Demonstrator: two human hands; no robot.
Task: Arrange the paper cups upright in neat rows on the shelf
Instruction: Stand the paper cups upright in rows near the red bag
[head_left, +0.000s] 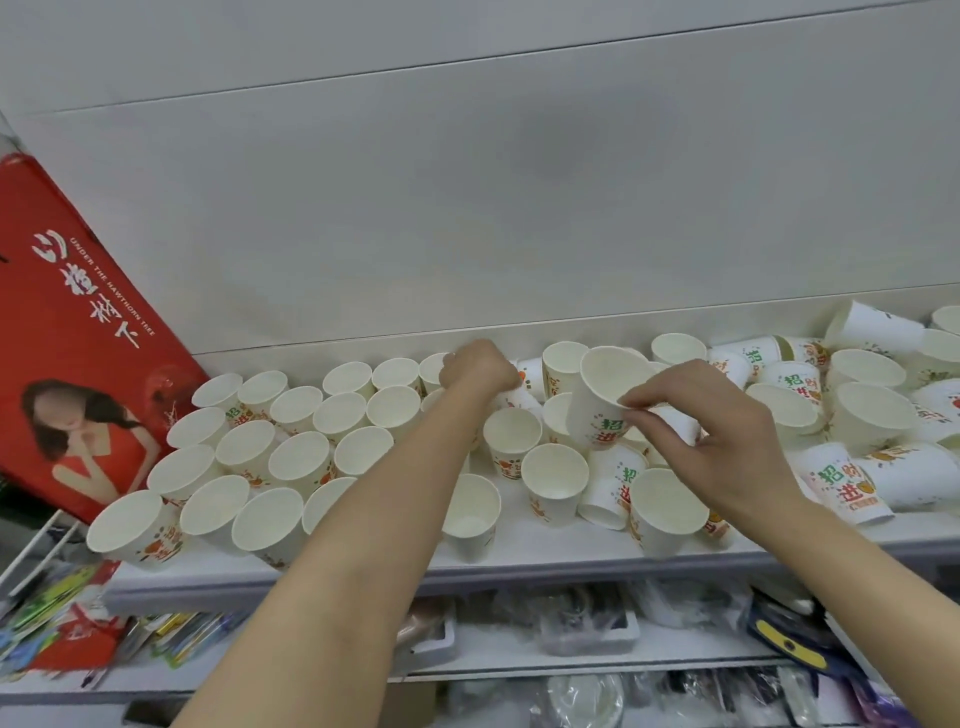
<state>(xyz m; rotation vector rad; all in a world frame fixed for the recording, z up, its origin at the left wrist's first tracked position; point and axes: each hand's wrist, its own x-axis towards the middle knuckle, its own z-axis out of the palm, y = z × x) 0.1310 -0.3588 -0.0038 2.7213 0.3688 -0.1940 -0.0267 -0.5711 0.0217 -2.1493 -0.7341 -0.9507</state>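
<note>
Your right grip (696, 415) pinches a tilted white printed cup (602, 400) above the shelf (519, 561); your left grip (478, 369), far back among upright rows, curls, contents hidden

This place looks like a small shop. White shelves (545, 569) stand one above another against a pale panel wall (467, 208), as in a store display. Many printed paper cups (291, 447) of the same kind cover the upper shelf. On the lower shelves lie packaged goods (587, 623) in clear plastic and colourful packets (78, 623). At far left leans a red advertising gift box (78, 332).
</note>
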